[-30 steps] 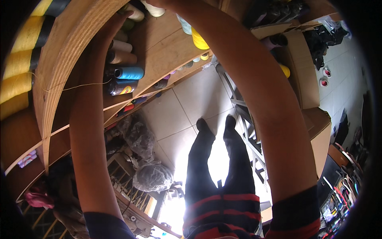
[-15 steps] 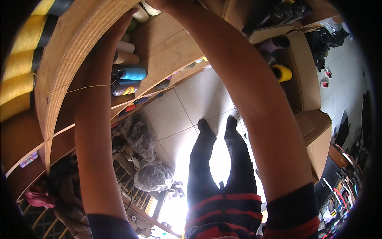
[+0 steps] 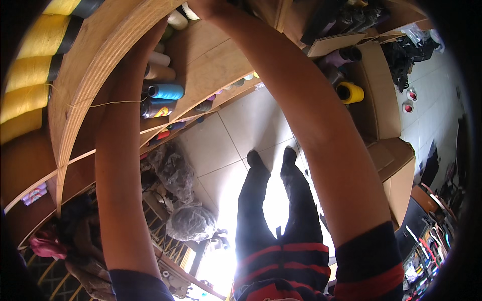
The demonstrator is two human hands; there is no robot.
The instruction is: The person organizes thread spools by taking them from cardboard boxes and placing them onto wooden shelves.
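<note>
Both my arms reach up to a wooden shelf (image 3: 211,65) at the top of the view. My right hand (image 3: 205,7) is cut off by the upper edge, beside a cream thread spool (image 3: 177,20) and a white one (image 3: 190,11); its fingers do not show. Just left of those spools, my left hand (image 3: 163,25) is mostly hidden, in shadow by the curved wooden upright (image 3: 108,47). Along my left forearm lie a tan spool (image 3: 161,73), a bright blue spool (image 3: 167,91) and a dark spool (image 3: 158,108). What either hand holds cannot be seen.
Large yellow spools (image 3: 47,37) line the far left compartment. A loose thread (image 3: 113,103) crosses the upright. At right, an open cardboard box (image 3: 384,90) stands near a yellow spool (image 3: 350,93). Clear plastic bags (image 3: 191,223) lie low left, above a tiled floor (image 3: 221,135).
The view has shifted slightly, so the box and the floor sit a little further left. Both arms stay raised at the shelf, with my right hand slightly more in view.
</note>
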